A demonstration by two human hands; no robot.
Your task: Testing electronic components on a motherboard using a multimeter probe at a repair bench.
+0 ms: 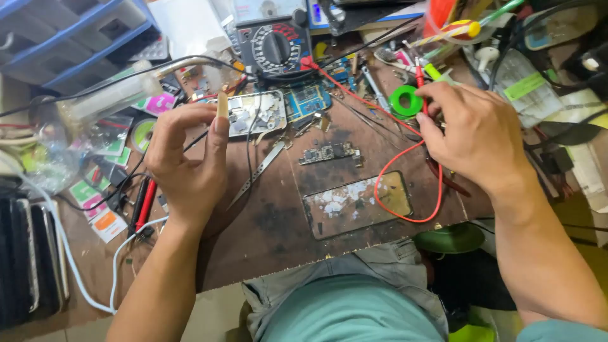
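Right hand (478,136) pinches thin red probe (420,81); left hand (187,158) half-curled, gripping slim black lead (197,140)

My right hand (475,136) covers the lower end of the red probe (419,79), so how my grip closes on it is hidden. My left hand (187,155) curls toward me, and whatever lies inside the palm I cannot see. The red lead (386,174) runs under my right palm and is lost there. The meter (272,38) at the far side is cut by the top edge, its dial marks too small to tell. The blue drawers (76,38) far left are cropped. The dark stacked things (28,259) near left run off the edge, and their kind is unclear.
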